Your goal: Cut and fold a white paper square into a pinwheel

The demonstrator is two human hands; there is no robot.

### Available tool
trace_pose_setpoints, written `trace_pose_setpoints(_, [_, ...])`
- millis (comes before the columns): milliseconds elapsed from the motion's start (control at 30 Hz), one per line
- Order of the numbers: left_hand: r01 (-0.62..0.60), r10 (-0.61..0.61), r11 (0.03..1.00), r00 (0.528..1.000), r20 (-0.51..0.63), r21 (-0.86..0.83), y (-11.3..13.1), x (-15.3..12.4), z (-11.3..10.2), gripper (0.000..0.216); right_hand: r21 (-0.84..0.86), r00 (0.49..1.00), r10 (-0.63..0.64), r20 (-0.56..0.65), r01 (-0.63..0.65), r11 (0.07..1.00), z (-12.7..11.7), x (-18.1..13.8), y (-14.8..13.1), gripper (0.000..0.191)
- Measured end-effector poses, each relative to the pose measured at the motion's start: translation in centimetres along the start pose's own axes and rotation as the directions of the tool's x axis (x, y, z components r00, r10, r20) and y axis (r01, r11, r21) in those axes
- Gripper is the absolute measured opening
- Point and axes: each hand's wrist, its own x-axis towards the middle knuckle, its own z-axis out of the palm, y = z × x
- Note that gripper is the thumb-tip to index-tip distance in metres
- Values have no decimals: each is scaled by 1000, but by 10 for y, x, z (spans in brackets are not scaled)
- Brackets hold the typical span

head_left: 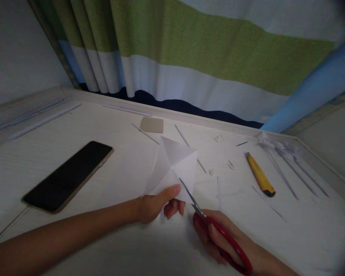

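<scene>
A white square of paper with creases or cuts running toward its middle is raised over the table. My left hand grips its near edge, thumb on top and fingers curled beneath. In my right hand is a pair of red-handled scissors, fingers through the loops. One blade lies over the paper with its tip short of the centre; the other is partly hidden. Under and left of the square, a flat white sheet rests on the table.
A phone with a cable lies at left. To the right are a yellow utility knife and several paper sticks with crumpled tops. A cardboard piece, thin rolled sticks and scraps lie toward the curtain.
</scene>
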Motion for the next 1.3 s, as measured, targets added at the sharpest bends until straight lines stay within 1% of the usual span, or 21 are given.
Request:
trace_pose_setpoints(133, [22,-22,1000,1000,-17,12,1,0,0,53,-18,1000,-4,24,4,1000,1,0,-3,43])
trace_pose_setpoints(300, [66,-66,997,998,0,47,2,-2,-1,55,-56,998,-21,56,24,998,1,1,-2,46])
trace_pose_setpoints(533, [100,-100,992,995,-9,78,3,-3,-1,56,-58,999,7,39,-5,998,2,1,-5,46])
trace_pose_setpoints(633, [111,-114,990,993,29,93,2,-2,-2,56,-30,999,-10,36,12,999,2,2,-2,45])
trace_pose_setpoints(733, [107,-111,988,993,36,110,1,-3,-2,58,-9,998,-44,35,45,999,3,2,3,43])
trace_pose_setpoints(867, [116,-119,986,993,18,119,1,-4,0,59,-28,997,-77,31,78,997,4,3,5,44])
trace_pose_setpoints(1100, [119,-121,986,993,8,120,5,-4,0,56,-40,998,-65,-2,65,997,7,4,0,46])
trace_pose_setpoints(1300, [84,-85,993,996,15,81,-1,-2,0,58,-28,999,-35,-6,35,999,4,2,3,41])
